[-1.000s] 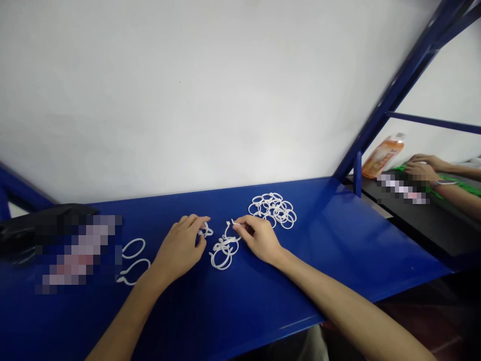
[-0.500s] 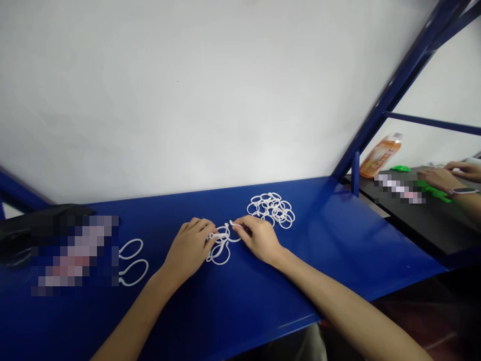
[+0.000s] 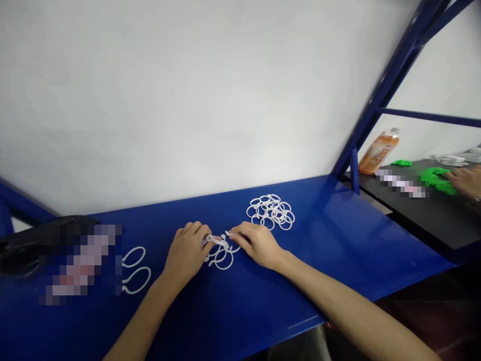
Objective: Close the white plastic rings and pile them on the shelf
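Rings (image 3: 221, 253), white plastic and bunched into a small cluster, lay on the blue shelf (image 3: 338, 250) between my two hands, and I take that cluster as the landmark. Far left of it a black object (image 3: 22, 240) sat at the shelf's end. Nearer, still left of the cluster, two single loops (image 3: 136, 271) lay flat and apart from the rest, seemingly set aside on their own. My left hand (image 3: 188, 253) touched the cluster's left edge, fingers curled and pinching one ring; I judged the grip was there to steady the bunch. My right hand (image 3: 257, 245) met the cluster's upper right side, fingertips closed on another ring near the top, so both hands pinched at nearly the same spot. Just beyond the cluster to the right a loose pile (image 3: 271, 210) of the same rings lay spread within reach of my right hand. Far right of the cluster, past the blue upright, an orange bottle (image 3: 378, 152) stood on a dark bench, where another person's hand (image 3: 466, 180) rested by green pieces (image 3: 438, 179).
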